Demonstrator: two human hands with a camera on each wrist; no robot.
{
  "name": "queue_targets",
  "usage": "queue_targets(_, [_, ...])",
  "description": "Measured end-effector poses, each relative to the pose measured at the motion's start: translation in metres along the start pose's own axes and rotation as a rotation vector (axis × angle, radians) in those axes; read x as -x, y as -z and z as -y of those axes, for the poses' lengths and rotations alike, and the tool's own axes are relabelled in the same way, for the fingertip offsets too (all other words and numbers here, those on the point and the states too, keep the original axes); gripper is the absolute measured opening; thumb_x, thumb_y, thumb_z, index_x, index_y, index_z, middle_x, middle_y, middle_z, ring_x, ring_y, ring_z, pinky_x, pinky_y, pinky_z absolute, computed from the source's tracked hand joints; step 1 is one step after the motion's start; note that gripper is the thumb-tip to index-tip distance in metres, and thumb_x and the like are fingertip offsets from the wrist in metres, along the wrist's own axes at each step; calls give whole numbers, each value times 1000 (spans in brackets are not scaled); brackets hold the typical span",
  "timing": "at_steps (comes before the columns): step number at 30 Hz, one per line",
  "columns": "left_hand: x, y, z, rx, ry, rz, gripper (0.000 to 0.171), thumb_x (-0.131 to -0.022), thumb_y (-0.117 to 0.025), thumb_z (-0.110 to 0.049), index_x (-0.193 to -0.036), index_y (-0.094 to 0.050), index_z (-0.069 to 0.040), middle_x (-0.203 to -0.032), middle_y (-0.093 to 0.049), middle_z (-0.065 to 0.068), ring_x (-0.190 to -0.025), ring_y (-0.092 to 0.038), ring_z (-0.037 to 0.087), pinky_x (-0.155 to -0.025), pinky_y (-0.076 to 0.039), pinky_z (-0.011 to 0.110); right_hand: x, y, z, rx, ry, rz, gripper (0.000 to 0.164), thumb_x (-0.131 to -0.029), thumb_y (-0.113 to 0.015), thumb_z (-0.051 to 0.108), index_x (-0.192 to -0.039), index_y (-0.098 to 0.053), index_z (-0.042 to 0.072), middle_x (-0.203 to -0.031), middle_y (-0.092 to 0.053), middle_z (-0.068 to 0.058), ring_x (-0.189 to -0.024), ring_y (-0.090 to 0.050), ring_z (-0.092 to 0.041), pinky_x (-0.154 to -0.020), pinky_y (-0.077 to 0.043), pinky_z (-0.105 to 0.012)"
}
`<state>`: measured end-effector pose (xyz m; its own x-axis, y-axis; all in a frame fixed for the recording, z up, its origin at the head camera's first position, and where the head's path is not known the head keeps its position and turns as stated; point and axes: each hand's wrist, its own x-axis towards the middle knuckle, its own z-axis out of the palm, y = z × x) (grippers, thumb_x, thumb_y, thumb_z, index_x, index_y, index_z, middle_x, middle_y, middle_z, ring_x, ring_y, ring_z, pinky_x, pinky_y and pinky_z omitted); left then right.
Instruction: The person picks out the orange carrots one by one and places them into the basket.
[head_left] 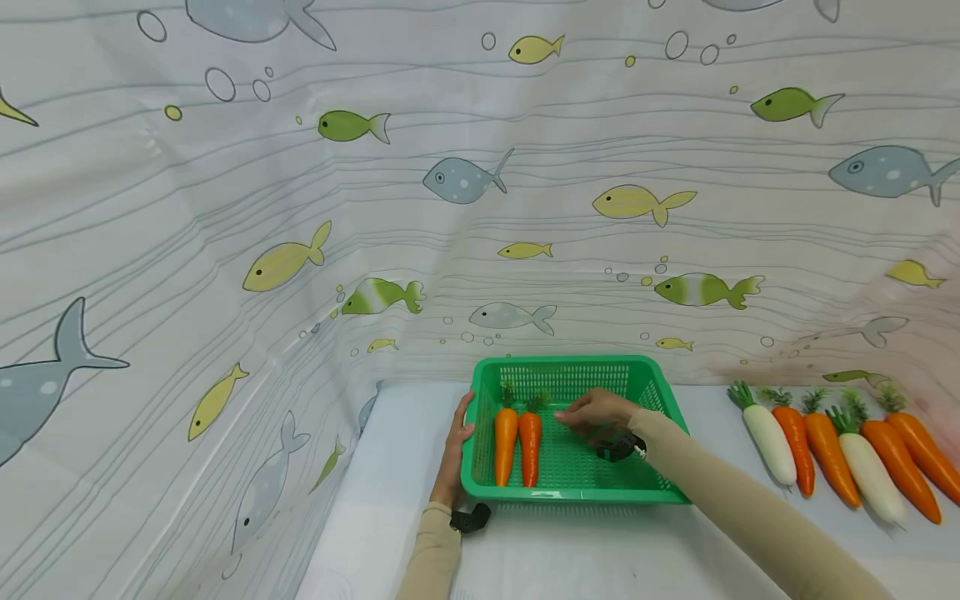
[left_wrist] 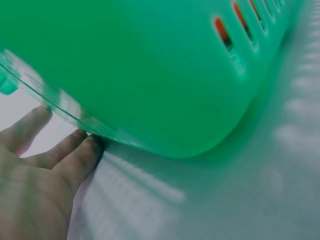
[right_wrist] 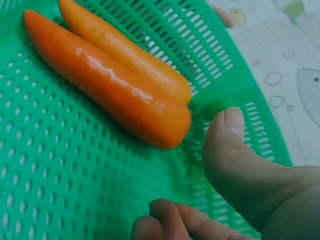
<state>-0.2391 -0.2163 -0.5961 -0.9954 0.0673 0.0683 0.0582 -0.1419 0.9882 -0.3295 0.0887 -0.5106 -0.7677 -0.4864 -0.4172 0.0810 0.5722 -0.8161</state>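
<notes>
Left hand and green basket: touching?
Touching. The left wrist view shows it: the left hand's fingertips meet the edge of the green basket, with no gap visible.

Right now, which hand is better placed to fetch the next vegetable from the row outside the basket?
Likely the right hand: its grip looks empty, and it is nearer the row of vegetables. The left hand touches the left side of the green basket, farther away.
</notes>
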Motion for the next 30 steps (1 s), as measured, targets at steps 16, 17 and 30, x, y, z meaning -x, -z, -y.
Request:
queue_targets(16, [-1, 6, 1, -47, -63, -9, 61, -110, -32, -27, -170, -23, -33, -179, -13, 5, -156, -27, 38, -118, -33, 46, 58, 87, -3, 104, 54, -32, 68, -105, -64, 47, -147, -56, -6, -127, -73, -22, -111, -73, -37, -83, -63, -43])
queue_targets(17, [-1, 6, 1, -50, -63, -11, 61, -109, -32, -27, -170, -23, -33, -179, -13, 5, -156, -26, 38, -119, -32, 47, 61, 92, -4, 103, 50, -54, 68, -104, -65, 48, -146, -58, -6, -126, -73, -22, -109, -74, -36, -81, -63, -42])
queue_targets(30, [3, 4, -2, -40, -35, -11, 62, -109, -32, -33, -170, -21, -36, -179, -10, 5, -158, -25, 41, -121, -30, 56, 98, 149, -42, 254, 26, -334, 65, -106, -63, 42, -138, -58, -14, -128, -68, -35, -101, -74, -36, -79, -64, -44])
